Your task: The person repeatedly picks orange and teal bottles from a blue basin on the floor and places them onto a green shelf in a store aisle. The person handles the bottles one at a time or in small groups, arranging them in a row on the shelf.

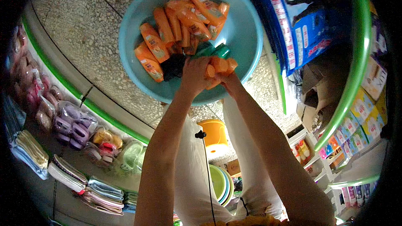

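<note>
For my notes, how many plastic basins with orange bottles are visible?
1: the large round light-blue plastic basin, upper centre, under the left hand and right hand. Others may be hidden.

Bunch of flat, labelled orange plastic bottles lying in a loose, jumbled heap in a round light-blue plastic basin, plus a clutch of orange bottles bundled ends-up in the left hand and right hand.

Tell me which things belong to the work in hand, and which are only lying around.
Apparently in use:
orange bottles, some between left hand and right hand
blue basin

Apparently just nearby:
bagged purple slippers
folded cloths
blue bag
</note>
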Action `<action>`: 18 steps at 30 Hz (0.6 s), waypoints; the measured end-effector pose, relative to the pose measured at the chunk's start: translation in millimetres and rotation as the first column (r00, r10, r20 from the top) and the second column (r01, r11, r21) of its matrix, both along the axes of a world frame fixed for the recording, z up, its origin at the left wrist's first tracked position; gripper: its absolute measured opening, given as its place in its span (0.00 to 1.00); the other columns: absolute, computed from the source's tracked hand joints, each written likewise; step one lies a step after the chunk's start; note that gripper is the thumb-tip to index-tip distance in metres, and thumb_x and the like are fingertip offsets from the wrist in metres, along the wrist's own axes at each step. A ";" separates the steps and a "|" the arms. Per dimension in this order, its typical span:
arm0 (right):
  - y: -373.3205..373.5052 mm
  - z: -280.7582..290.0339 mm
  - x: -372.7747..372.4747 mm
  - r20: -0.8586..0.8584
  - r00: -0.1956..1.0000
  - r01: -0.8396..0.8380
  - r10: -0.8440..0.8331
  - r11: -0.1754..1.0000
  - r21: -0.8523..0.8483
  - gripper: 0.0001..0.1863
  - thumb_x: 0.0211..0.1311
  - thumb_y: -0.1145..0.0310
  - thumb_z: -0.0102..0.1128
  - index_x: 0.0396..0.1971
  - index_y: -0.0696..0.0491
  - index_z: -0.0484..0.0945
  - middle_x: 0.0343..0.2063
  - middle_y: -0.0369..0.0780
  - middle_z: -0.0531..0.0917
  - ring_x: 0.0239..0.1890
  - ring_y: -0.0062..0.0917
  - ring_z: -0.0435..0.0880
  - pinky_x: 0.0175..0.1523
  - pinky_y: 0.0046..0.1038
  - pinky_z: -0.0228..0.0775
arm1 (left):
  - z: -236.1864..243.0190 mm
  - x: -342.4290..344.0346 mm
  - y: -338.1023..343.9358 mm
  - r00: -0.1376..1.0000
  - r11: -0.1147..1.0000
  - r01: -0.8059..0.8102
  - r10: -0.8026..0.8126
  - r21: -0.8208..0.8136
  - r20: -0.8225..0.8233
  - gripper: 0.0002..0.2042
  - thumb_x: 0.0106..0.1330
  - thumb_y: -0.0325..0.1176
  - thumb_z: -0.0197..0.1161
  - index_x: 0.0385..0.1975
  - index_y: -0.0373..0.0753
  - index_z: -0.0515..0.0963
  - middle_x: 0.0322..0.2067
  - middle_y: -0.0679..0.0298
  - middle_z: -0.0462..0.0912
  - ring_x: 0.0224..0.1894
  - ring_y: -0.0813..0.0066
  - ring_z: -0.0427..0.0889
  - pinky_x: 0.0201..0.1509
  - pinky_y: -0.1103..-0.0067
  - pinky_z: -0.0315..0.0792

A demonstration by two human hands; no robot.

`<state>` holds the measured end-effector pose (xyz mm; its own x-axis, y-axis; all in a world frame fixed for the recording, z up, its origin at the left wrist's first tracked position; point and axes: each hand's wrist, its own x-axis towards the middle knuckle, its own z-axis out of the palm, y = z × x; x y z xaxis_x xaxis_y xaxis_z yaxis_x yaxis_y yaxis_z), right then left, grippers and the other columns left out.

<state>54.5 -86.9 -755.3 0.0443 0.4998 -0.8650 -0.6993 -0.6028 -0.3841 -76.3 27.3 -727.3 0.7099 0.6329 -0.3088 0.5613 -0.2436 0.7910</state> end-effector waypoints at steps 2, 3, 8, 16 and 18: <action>3.3 30.9 1.7 0.100 0.995 -0.027 0.029 0.999 -0.020 0.26 0.41 0.72 0.65 0.45 0.52 0.67 0.40 0.35 0.75 0.44 0.25 0.73 0.50 0.28 0.65 | 23.9 4.3 5.2 0.991 0.998 -0.055 0.060 -0.044 0.119 0.22 0.39 0.35 0.64 0.38 0.39 0.69 0.34 0.56 0.74 0.38 0.57 0.73 0.41 0.68 0.67; 8.0 48.4 2.5 0.129 0.990 -0.049 0.048 0.999 0.007 0.26 0.41 0.72 0.65 0.44 0.52 0.67 0.40 0.35 0.75 0.44 0.24 0.73 0.50 0.28 0.66 | 35.1 3.7 4.4 0.986 0.995 -0.090 0.096 -0.045 0.140 0.22 0.39 0.35 0.64 0.37 0.39 0.69 0.33 0.56 0.74 0.37 0.56 0.73 0.41 0.68 0.67; 29.3 156.4 8.8 0.296 0.944 -0.195 0.143 0.969 0.154 0.26 0.42 0.72 0.66 0.44 0.54 0.68 0.41 0.36 0.75 0.45 0.23 0.73 0.50 0.26 0.65 | 141.4 -1.8 13.2 0.963 0.981 -0.165 0.182 -0.099 0.198 0.24 0.42 0.36 0.66 0.40 0.37 0.67 0.36 0.60 0.72 0.39 0.57 0.72 0.44 0.67 0.64; 49.2 380.8 -7.2 0.392 0.911 -0.255 0.129 0.922 0.291 0.23 0.44 0.78 0.62 0.44 0.56 0.67 0.41 0.37 0.74 0.43 0.21 0.73 0.49 0.24 0.66 | 349.6 -20.8 16.0 0.907 0.951 -0.310 0.289 0.019 0.305 0.25 0.41 0.35 0.68 0.40 0.38 0.67 0.37 0.57 0.71 0.40 0.57 0.71 0.45 0.69 0.65; 43.4 427.6 -8.6 0.398 0.912 -0.251 0.103 0.906 0.340 0.22 0.45 0.77 0.62 0.43 0.56 0.68 0.39 0.36 0.75 0.41 0.20 0.74 0.47 0.24 0.67 | 398.8 -24.4 17.4 0.905 0.952 -0.297 0.257 0.071 0.339 0.25 0.40 0.34 0.68 0.40 0.38 0.67 0.37 0.57 0.71 0.40 0.58 0.71 0.46 0.70 0.65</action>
<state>45.9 -43.5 -327.7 0.1969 0.8123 -0.5491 -0.3612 -0.4605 -0.8108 -100.7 44.7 -328.5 0.5489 0.8359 -0.0042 0.3397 -0.2185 0.9148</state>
